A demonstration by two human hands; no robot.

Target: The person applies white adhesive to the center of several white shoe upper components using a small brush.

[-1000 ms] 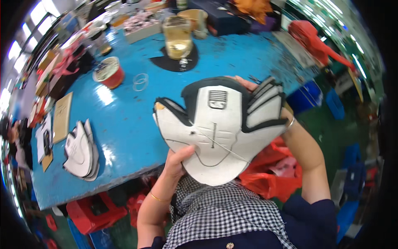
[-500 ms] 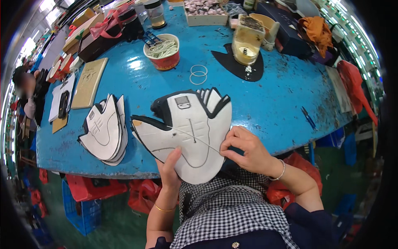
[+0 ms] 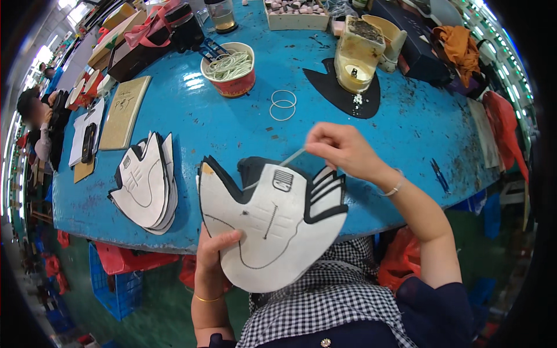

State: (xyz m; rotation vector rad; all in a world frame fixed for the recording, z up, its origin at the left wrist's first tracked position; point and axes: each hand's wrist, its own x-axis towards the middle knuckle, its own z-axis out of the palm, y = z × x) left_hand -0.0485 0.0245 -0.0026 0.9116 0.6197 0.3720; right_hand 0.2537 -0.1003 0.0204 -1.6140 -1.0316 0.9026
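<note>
Shoe-upper stacks [image 3: 272, 229] number two, the left hand [image 3: 213, 249] gripping one, the right hand [image 3: 343, 149] pinching one stretched band [image 3: 294, 156].

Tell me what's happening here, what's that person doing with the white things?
The person's left hand holds a stack of white, black-edged pieces. The right hand pinches a pale band, stretched out past the stack's upper edge. A similar stack lies at left on the blue table.
</note>
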